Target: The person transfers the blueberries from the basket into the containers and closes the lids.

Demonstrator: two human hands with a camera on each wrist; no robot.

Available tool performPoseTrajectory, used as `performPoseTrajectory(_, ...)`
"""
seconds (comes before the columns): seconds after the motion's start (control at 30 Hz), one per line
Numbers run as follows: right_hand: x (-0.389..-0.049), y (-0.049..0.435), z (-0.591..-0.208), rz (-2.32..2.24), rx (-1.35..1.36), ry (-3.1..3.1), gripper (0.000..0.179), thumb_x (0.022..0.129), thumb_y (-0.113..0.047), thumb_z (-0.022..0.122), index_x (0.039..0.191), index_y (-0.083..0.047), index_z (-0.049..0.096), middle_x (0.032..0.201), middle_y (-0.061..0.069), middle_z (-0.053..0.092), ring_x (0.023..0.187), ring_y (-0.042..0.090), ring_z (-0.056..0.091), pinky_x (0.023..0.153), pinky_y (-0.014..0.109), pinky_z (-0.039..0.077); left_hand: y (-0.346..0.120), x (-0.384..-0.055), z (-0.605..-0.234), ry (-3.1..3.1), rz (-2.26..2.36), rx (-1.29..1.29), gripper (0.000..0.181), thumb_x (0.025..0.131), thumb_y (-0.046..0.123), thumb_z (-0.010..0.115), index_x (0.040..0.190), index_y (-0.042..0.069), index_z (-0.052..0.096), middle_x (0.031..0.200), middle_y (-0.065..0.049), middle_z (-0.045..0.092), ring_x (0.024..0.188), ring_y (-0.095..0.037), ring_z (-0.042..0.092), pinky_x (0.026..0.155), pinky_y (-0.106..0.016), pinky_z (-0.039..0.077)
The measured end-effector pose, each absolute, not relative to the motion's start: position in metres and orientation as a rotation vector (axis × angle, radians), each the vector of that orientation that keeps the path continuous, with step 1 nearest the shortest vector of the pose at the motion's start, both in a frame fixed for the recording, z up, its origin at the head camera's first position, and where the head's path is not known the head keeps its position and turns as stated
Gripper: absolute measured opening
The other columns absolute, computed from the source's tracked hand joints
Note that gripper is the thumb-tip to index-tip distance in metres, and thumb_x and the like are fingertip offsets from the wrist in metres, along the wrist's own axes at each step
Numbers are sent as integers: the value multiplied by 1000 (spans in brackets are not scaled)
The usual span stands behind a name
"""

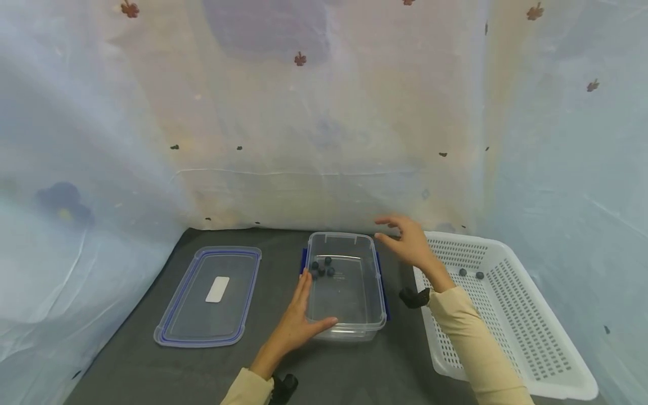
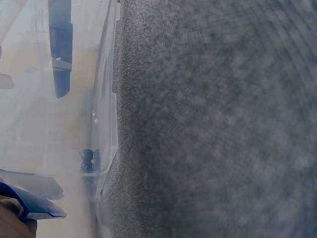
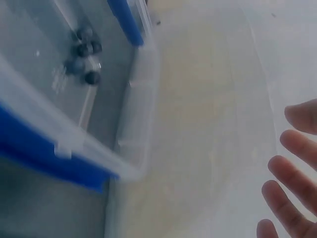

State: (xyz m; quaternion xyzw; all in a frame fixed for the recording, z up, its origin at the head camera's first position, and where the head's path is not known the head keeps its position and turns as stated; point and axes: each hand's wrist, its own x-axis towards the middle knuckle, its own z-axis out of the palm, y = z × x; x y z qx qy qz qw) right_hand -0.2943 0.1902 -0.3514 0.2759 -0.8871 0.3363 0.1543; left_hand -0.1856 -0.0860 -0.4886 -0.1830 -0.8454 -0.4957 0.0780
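A clear plastic container (image 1: 349, 306) with blue side latches stands on the dark cloth. Inside, toward its left back, lie several small dark round berries (image 1: 322, 271) that look like blueberries. My left hand (image 1: 296, 322) rests against the container's left side, fingers straight and thumb by the front rim; in the left wrist view a fingertip (image 2: 15, 218) is beside a blue latch (image 2: 44, 208). Above the container's right back corner, my right hand (image 1: 411, 244) is raised with fingers spread and holds nothing. Two more berries (image 1: 479, 275) sit in a white perforated basket (image 1: 541, 315).
A clear lid (image 1: 184, 323) with a blue seal and a white label (image 1: 217, 289) lies flat to the left. The basket stands at the right, partly behind my right forearm. A patterned plastic sheet (image 1: 324, 140) hangs at the back and both sides.
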Motion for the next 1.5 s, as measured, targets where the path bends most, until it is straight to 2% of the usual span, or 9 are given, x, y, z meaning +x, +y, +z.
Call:
performPoseTrajectory(0.3, -287, 247, -352, 1132, 536, -2504, 34, 94, -21, 65, 124, -3, 63, 125, 18, 60, 110, 37, 56, 87, 55, 44, -86, -185, -488, -2557, -1471, -545, 113, 78, 48, 78, 155, 2, 9, 162, -10, 0, 143, -35, 10, 106, -62, 23)
performPoseTrajectory(0.47, -278, 277, -352, 1255, 335, -2481, 38, 97, -25, 62, 127, -1, 61, 125, 15, 61, 106, 11, 55, 85, 31, 43, -86, -183, -488, -2569, -1491, -539, 114, 78, 50, 78, 156, 7, 7, 162, -8, -2, 144, -33, 9, 107, -61, 21)
performPoseTrajectory(0.57, -276, 293, -355, 1359, 218, -2424, 41, 97, -28, 62, 128, 0, 59, 120, 4, 63, 101, -1, 52, 83, 24, 40, -86, -184, -489, -2570, -1487, -539, 114, 78, 51, 77, 156, 8, 6, 162, -7, -2, 144, -32, 8, 108, -60, 21)
performPoseTrajectory(0.73, -274, 317, -362, 1528, 44, -2351, 43, 97, -33, 62, 129, -5, 60, 113, -17, 59, 104, 0, 51, 83, 25, 39, -87, -186, -487, -2571, -1474, -544, 114, 78, 51, 77, 156, 9, 5, 162, -7, -3, 144, -31, 7, 108, -60, 20)
performPoseTrajectory(0.87, -275, 331, -370, 1623, -80, -2320, 42, 96, -35, 62, 129, -9, 61, 116, -16, 56, 109, 4, 47, 86, 28, 39, -87, -187, -484, -2574, -1472, -535, 114, 78, 50, 77, 156, 9, 4, 162, -9, -3, 144, -32, 8, 107, -60, 21)
performPoseTrajectory(1.0, -275, 343, -380, 1709, -189, -2291, 37, 96, -35, 62, 127, -17, 63, 117, -16, 55, 112, 5, 46, 97, 38, 36, -87, -186, -483, -2581, -1505, -526, 116, 78, 49, 78, 156, 8, 3, 162, -10, -4, 143, -35, 8, 107, -61, 21)
performPoseTrajectory(1.23, -284, 355, -399, 1715, -301, -2287, 42, 95, -34, 63, 130, -9, 60, 115, -11, 57, 106, 5, 49, 105, 53, 32, -87, -184, -484, -2577, -1527, -524, 117, 78, 49, 78, 156, 6, 2, 162, -6, -8, 143, -35, 8, 107, -62, 20)
performPoseTrajectory(1.37, -297, 364, -416, 1636, -428, -2280, 44, 91, -39, 67, 125, -12, 64, 117, -7, 61, 107, 8, 51, 99, 45, 40, -87, -184, -484, -2570, -1520, -520, 116, 78, 49, 78, 156, 6, 3, 162, -4, -7, 144, -34, 8, 107, -62, 21)
performPoseTrajectory(1.5, -302, 370, -433, 1560, -548, -2277, 43, 90, -37, 69, 123, -9, 65, 104, -10, 63, 97, 6, 53, 83, 31, 46, -87, -184, -486, -2575, -1525, -519, 116, 78, 49, 78, 156, 6, 3, 162, -6, -6, 144, -34, 8, 107, -62, 21)
